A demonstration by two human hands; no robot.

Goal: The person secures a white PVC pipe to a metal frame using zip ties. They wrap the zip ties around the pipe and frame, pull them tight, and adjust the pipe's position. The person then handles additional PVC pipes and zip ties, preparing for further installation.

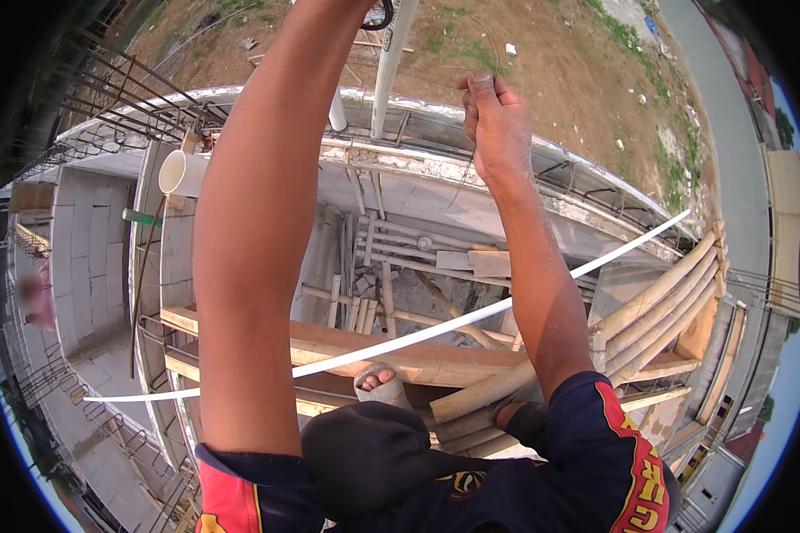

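Note:
My right hand [498,124] is raised past the far wall edge, thumb and fingers pinched together on thin dark wires [461,185]. Their fine ends stick out above the fingertips and hang below the palm. My left arm [256,213] stretches up and away, a black band [380,16] at its wrist. The left hand itself lies beyond the top edge of the picture. Close to that wrist, a pale upright pole [391,71] rises from the wall top. A long thin white pipe [418,334] runs crosswise below my forearms.
My sandalled foot [380,384] rests by wooden planks [418,362] and bamboo poles [662,311], high above a littered floor [409,293]. Rebar [142,84] juts out at the far left, near a wide white pipe [183,172]. Another person [40,298] is at the left.

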